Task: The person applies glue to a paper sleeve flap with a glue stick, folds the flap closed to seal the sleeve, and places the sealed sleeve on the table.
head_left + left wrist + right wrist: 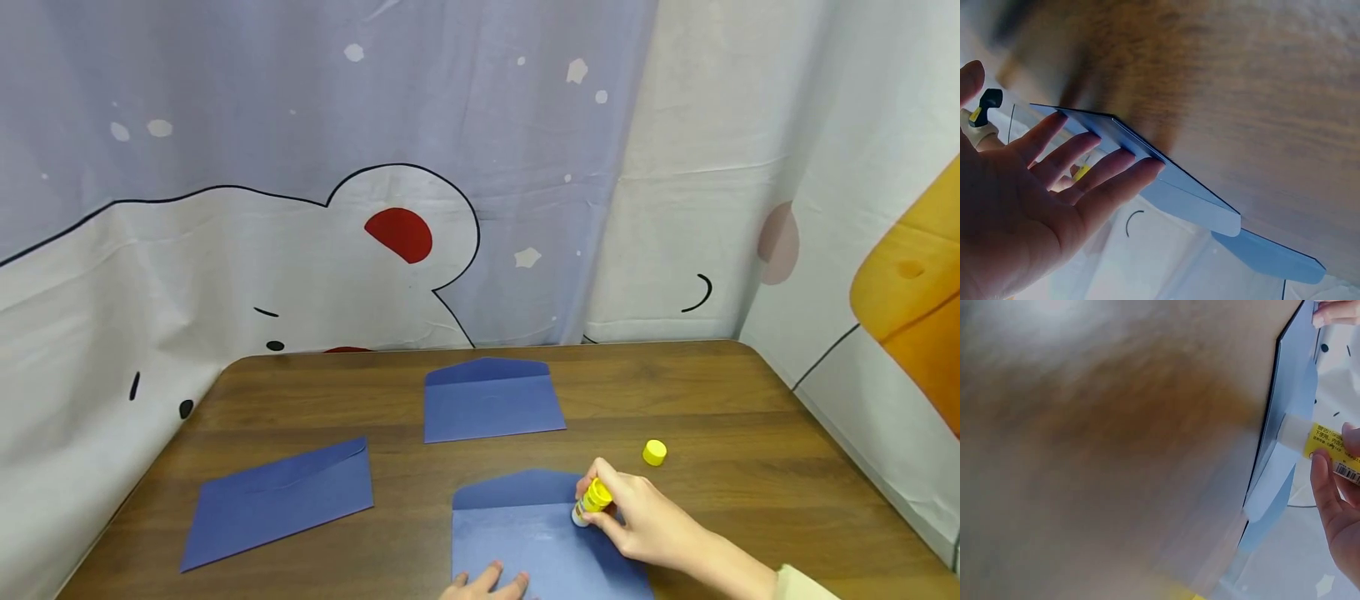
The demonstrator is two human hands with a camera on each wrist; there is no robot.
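Note:
A blue envelope (517,542) with its flap (525,487) unfolded lies at the table's front middle. My right hand (637,517) grips a yellow and white glue stick (1329,447), its white end against the envelope near the flap's fold at the right. The fingertips of my left hand (487,583) rest on the envelope's lower left part; in the left wrist view the fingers (1113,165) are straight and spread. A yellow cap (655,452) stands on the table beyond my right hand.
A second blue envelope (491,408) with its flap up lies farther back. Another blue envelope (281,504), flap folded down, lies at the left. The wooden table (720,400) meets a printed curtain (525,167) behind and at both sides.

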